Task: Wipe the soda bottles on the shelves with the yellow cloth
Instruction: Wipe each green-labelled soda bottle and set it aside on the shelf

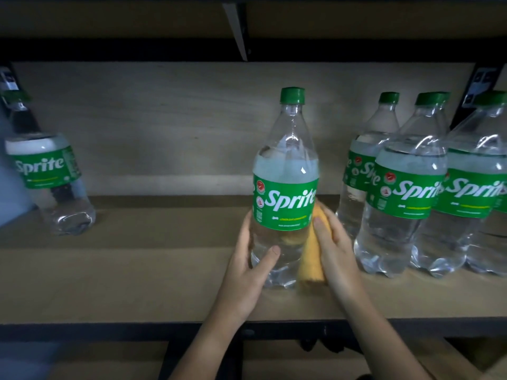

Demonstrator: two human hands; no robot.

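Yellow cloth [311,259] sits bunched under my right hand [333,248], fingers curled round it, pressing it to the middle Sprite bottle [285,187]. My left hand [252,264] grips that bottle's lower body, upright on the wooden shelf [137,270]. Beyond, more bottles [406,187] cluster right; one bottle [46,171] stands far left.

The Sprite bottle [285,187] at the centre is showing clear plastic, a green cap and a green label with white lettering and a thin yellow line. The cloth [311,259] beside it is glowing yellow-orange. The three Sprite bottles on the right [403,193] and the lone Sprite bottle on the left [46,171] are wearing the same green and white. The shelf [123,270] is looking pale tan wood-grain, edged by a black frame [109,329].
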